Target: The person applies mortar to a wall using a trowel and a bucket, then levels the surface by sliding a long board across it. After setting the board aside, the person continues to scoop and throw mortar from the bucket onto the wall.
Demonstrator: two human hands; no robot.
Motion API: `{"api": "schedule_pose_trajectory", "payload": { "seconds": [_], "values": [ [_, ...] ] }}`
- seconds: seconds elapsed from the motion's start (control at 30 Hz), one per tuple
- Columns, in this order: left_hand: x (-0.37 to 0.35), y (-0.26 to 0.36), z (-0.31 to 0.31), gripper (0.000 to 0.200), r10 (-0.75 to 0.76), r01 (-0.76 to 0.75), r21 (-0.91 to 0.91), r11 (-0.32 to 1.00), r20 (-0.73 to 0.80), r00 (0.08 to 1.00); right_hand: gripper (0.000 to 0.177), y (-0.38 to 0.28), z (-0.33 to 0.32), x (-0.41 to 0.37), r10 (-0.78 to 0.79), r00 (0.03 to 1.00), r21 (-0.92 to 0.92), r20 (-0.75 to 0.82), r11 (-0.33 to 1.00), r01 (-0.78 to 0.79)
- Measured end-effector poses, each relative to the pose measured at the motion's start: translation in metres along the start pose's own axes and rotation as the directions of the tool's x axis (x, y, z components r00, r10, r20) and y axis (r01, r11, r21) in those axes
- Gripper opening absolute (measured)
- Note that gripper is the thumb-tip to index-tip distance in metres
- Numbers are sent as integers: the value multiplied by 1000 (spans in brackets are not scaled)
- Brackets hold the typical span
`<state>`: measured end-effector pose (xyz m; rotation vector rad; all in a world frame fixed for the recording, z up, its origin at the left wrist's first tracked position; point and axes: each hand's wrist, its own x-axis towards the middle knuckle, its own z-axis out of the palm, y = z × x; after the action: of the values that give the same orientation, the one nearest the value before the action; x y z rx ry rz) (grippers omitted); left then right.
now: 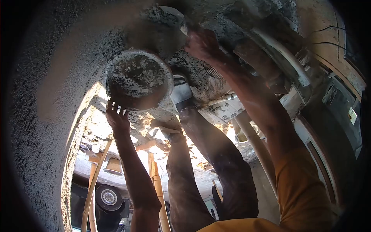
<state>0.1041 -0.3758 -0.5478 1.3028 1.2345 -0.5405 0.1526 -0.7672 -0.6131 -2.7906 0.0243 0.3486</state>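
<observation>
Two bare hands are raised against rough, mortar-spattered concrete. The left hand (pixel 118 118) has its fingers hooked over the near rim of a round grey metal pan (pixel 138 79) caked with wet mortar, holding it just beyond the fingertips. The right hand (pixel 203 43), on an arm in an orange sleeve (pixel 303 189), is curled shut on what looks like a pale flat steel trowel (pixel 172 11), blurred, just past the knuckles and pressed to the lumpy grey mortar surface (pixel 201 77). Between the two forearms stand two legs in dusty dark trousers (pixel 216 162). Beside the left wrist run pale bamboo poles (pixel 94 181), and farther out beyond them sits a dark car wheel (pixel 108 197). Left of the left hand spreads a coarse grey plastered wall (pixel 42 127).
</observation>
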Motion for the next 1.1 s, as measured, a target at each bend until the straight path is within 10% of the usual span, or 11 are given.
{"api": "schedule_pose_trajectory", "payload": {
  "seconds": [0.17,0.23,0.37,0.5,0.63,0.87,1.1],
  "values": [
    [4,-6,0,51,40,-40,4,999,5,999,43,49,-9,-25,301,949,-108,-92,945,-310],
    [5,-8,2,48,43,-43,2,999,-14,999,40,51,9,-35,431,885,177,-177,898,-403],
    [5,-7,2,43,31,-31,-6,999,19,999,45,6,-4,-14,227,966,185,-127,962,-202],
    [7,-1,1,40,20,-20,-2,1000,-3,1000,35,1,11,47,342,909,96,-237,939,-329],
    [3,-4,5,43,7,-7,-23,1000,-19,1000,44,-45,10,12,-63,998,-32,10,998,63],
    [9,-9,-8,45,34,-34,-9,999,25,999,44,33,-53,-19,110,987,-104,-117,987,-123],
    [5,-7,-1,40,48,-47,-22,999,49,998,51,60,-63,49,-1,765,-270,645,935,229]
  ]
}}
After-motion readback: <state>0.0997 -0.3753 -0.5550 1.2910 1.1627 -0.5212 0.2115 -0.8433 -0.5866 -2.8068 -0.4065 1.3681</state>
